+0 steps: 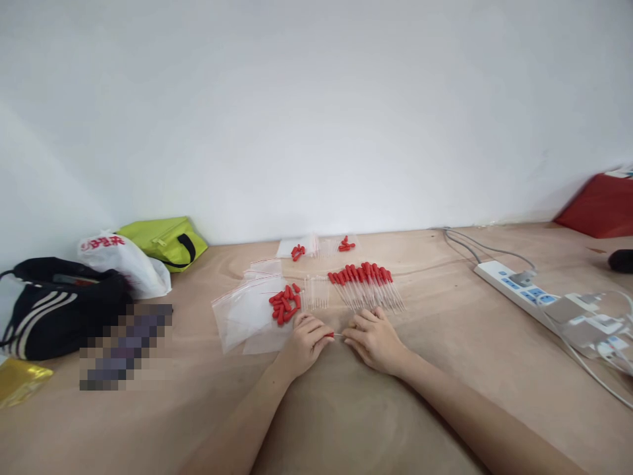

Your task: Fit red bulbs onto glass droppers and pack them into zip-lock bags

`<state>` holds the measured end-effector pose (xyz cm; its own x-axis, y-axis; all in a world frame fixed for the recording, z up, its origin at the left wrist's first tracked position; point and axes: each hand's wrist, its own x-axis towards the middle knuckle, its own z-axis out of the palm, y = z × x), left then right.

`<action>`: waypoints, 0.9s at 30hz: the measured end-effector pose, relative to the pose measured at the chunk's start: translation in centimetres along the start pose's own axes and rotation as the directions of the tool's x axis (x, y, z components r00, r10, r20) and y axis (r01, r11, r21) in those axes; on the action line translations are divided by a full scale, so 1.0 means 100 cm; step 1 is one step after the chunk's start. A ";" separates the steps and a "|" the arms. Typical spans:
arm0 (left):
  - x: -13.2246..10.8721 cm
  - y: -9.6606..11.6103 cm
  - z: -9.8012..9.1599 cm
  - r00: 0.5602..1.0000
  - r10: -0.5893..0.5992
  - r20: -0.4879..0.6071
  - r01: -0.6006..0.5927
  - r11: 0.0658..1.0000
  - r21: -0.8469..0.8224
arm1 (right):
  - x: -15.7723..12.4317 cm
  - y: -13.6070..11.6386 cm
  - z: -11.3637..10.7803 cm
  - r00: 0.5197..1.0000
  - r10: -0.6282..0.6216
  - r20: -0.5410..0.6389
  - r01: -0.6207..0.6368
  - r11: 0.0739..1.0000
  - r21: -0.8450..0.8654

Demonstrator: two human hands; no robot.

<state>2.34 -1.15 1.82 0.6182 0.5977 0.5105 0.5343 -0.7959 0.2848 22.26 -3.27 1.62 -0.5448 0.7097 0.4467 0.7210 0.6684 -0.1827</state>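
My left hand is closed on a red rubber bulb, most of which its fingers hide. Between the hands shows a thin clear pipette tube; my right hand pinches its other end. Tube and bulb meet in line, though how deep the tube sits I cannot tell. Just beyond my left hand lies a pile of loose red bulbs, beside a row of bare clear tubes. Beyond my right hand, several droppers with red bulbs lie side by side, bulbs toward the wall.
Clear zip bags lie left of the bulbs. Smaller bulb groups sit near the wall. On the right is a power strip with plugs and cables. A black bag, white plastic bag and lime-green bag stand left.
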 end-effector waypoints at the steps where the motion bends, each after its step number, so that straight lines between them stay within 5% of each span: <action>1: -0.001 -0.001 0.000 0.999 -0.021 -0.036 0.021 1.000 0.019 | 0.000 0.000 -0.001 1.000 0.000 0.006 0.000 1.000 -0.016; 5: -0.004 -0.006 0.001 0.963 -0.195 -0.184 0.206 0.978 0.043 | 0.006 0.009 -0.002 0.971 0.235 -0.051 -0.236 0.972 -0.014; 9: -0.006 -0.005 0.000 0.967 -0.245 -0.065 0.246 0.969 0.010 | 0.021 0.030 0.003 0.771 0.611 -0.181 -0.613 0.788 0.051; 11: -0.006 -0.004 -0.001 0.971 -0.238 0.005 0.237 0.971 0.014 | 0.030 0.039 0.004 0.678 0.704 -0.210 -0.708 0.703 0.067; 14: -0.005 -0.002 -0.002 0.970 -0.243 0.029 0.243 0.970 0.015 | 0.042 0.046 0.007 0.603 0.766 -0.223 -0.775 0.628 0.062; 19: -0.005 -0.003 -0.002 0.970 -0.240 0.030 0.240 0.971 0.016 | 0.050 0.047 0.013 0.551 0.813 -0.188 -0.828 0.561 -0.001; 27: -0.004 -0.001 -0.001 0.971 -0.238 0.010 0.237 0.970 0.044 | 0.050 0.047 0.016 0.549 0.828 -0.113 -0.836 0.543 -0.077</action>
<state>1.95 -1.29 1.66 0.4788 0.7709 0.4201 0.6908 -0.6261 0.3615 22.21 3.79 1.62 0.3467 0.9179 0.1931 0.8800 -0.2471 -0.4056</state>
